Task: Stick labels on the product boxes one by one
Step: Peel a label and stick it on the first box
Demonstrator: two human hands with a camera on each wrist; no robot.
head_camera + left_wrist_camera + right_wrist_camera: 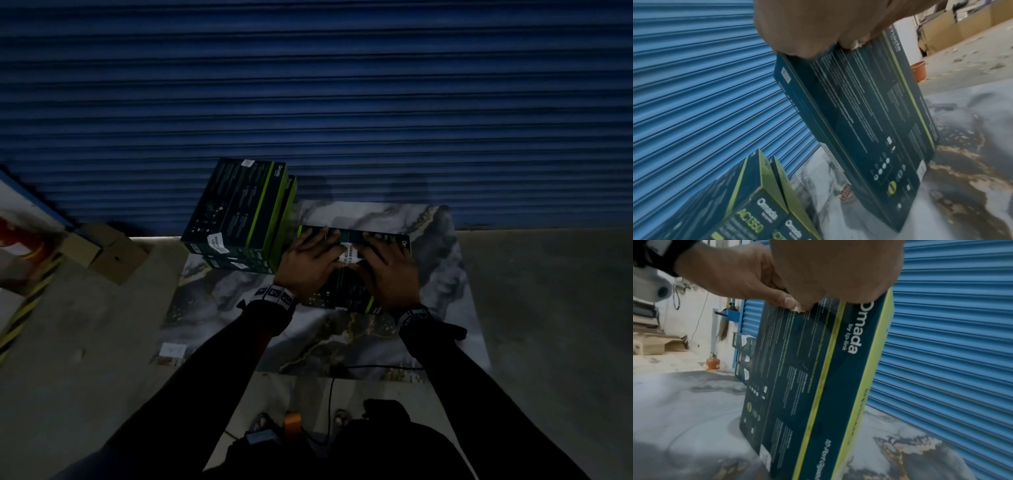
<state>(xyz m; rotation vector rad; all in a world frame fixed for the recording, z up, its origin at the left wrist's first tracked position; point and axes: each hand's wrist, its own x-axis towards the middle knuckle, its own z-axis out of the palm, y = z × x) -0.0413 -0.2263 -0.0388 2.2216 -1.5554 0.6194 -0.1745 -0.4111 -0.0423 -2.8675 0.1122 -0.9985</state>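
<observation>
Blue roller shutter (308,85) fills the far wall, slats running horizontally. A marbled grey-and-gold mat (359,335) lies on the concrete floor (548,325) against the shutter's foot, with a thin black cable (330,397) crossing its near edge. Off to the left, plain brown cartons (104,251) sit by yellow-black hazard tape (24,315) (striped, partly blurred); an orange pot (918,70) stands on the floor farther out.
</observation>
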